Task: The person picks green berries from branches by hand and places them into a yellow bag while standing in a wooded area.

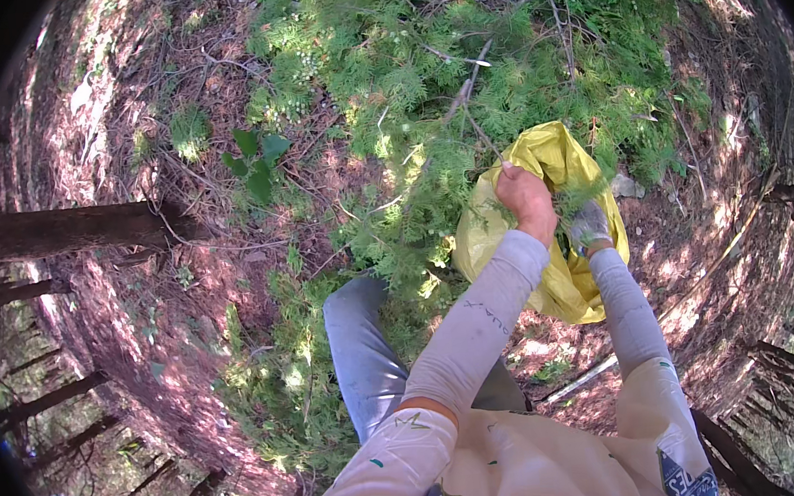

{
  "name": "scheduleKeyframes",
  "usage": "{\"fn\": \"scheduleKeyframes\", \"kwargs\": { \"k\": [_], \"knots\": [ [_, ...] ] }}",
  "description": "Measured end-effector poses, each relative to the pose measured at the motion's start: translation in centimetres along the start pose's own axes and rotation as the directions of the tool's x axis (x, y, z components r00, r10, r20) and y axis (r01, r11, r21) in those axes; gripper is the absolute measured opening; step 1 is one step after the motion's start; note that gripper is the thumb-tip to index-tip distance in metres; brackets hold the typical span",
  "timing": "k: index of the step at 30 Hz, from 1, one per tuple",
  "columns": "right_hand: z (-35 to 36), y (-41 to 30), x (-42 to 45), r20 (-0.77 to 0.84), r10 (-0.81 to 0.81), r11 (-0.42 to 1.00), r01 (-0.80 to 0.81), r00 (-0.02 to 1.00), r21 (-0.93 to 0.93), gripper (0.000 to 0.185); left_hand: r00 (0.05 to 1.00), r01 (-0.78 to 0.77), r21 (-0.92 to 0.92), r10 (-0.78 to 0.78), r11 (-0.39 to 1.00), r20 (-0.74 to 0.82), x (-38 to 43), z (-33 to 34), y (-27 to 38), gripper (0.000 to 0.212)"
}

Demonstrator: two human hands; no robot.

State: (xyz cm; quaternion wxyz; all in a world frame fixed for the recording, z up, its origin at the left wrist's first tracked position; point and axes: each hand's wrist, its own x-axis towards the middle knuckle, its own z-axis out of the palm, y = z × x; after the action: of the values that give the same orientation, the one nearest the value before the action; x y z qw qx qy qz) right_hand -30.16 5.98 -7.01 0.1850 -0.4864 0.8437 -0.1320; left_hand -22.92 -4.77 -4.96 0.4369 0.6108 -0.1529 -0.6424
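Note:
My left hand [525, 196] is bare and closed around the cut end of a thin conifer branch [480, 129]. The branch slants up and left into flat, scaly green foliage like that of a cypress or arborvitae. Just beyond that hand, a yellow woven plastic sack [489, 235] stands with its mouth open. My right hand [588, 226], in a grey glove, is at the sack's mouth. A blurred green sprig [578, 193] covers its fingers, so its grip is hidden. What lies inside the sack is mostly out of sight.
Cut conifer boughs [380, 70] bearing small pale cones spread ahead and beside my leg [363, 344]. A tree trunk [73, 230] rises at the left, with thinner trunks around the rim. A pale stick [582, 381] and a grey stone [626, 186] lie on the needle-covered ground.

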Motion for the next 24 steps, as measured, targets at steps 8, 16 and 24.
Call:
{"fn": "scheduleKeyframes", "kwargs": {
  "k": [8, 16, 24],
  "knots": [
    [6.0, 1.7, 4.0, 0.231, 0.1, 0.991, -0.076, 0.968, -0.112, 0.043, 0.984, -0.133, -0.016, 0.134, 0.991, 0.117, 1.8, -4.3, 2.3, 0.033],
    [1.5, -3.6, 0.4, -0.207, 0.157, 0.986, -0.142, 0.966, 0.086, 0.052, 0.862, 0.065, 0.112, -0.112, 0.992, 0.495, 14.6, -11.9, 15.8, 0.039],
    [9.7, -16.7, -1.2, 0.215, -0.111, 0.769, -0.053, 0.97, 0.637, 0.029, 0.954, -0.3, 0.738, 0.188, 0.604, 0.235, 24.4, -25.7, 5.1, 0.032]
  ]
}}
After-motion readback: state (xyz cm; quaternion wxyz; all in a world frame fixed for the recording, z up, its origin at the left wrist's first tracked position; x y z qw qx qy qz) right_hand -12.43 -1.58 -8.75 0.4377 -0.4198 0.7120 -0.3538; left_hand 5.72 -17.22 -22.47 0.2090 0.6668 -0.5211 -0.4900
